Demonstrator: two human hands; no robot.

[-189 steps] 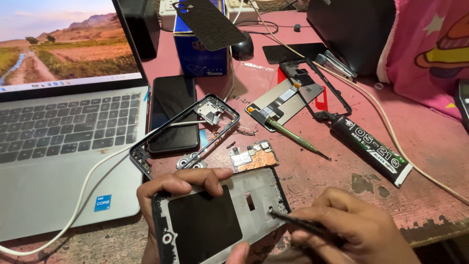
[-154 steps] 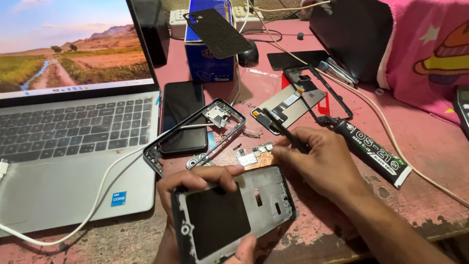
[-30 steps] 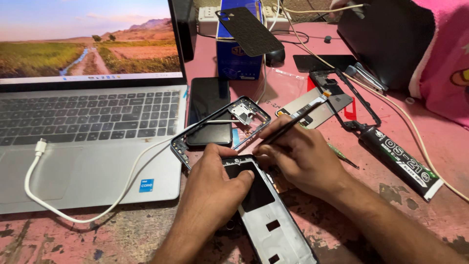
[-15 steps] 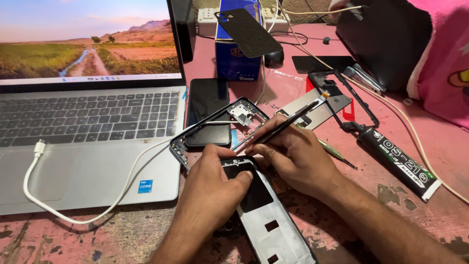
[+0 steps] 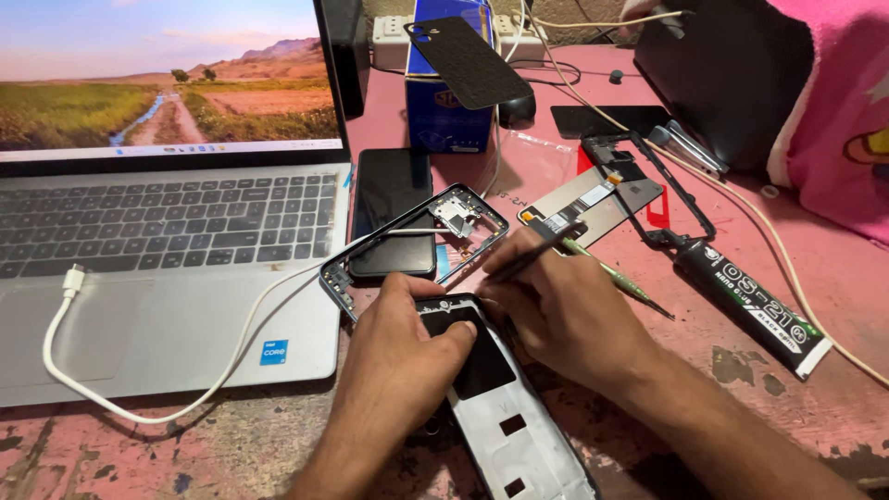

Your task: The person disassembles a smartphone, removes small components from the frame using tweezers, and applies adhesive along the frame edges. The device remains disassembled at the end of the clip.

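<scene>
Behind the open laptop (image 5: 176,268), near the far edge of the worn pink table (image 5: 815,278), a blue upright box (image 5: 444,111) stands with a black textured phone back cover (image 5: 472,60) leaning across its top; a white power strip (image 5: 394,28) lies just beyond it. To the right, a black tube of glue (image 5: 752,306) with white lettering and a green band near its flat end lies slantwise, its nozzle pointing toward an empty black phone frame (image 5: 648,185) and a flat grey display panel (image 5: 593,206) with a small label on it. A small blue square sticker (image 5: 273,352) sits on the laptop's palm rest, close to a white cable (image 5: 139,407) that loops over it. Near the middle, a grey phone housing (image 5: 505,407) with a dark rectangular patch and small cut-outs lies on the table, running from the hands toward the camera. The left hand (image 5: 398,361) presses down on its upper end, thumb flat on the dark patch and fingers curled over the top edge. The right hand (image 5: 565,315) sits just beside it, fingers pressed together around a thin dark tool (image 5: 532,255) held like a pen, its tip out of sight at the housing's top edge. Just beyond both hands lie another phone frame (image 5: 417,245) and a black phone (image 5: 394,208).
</scene>
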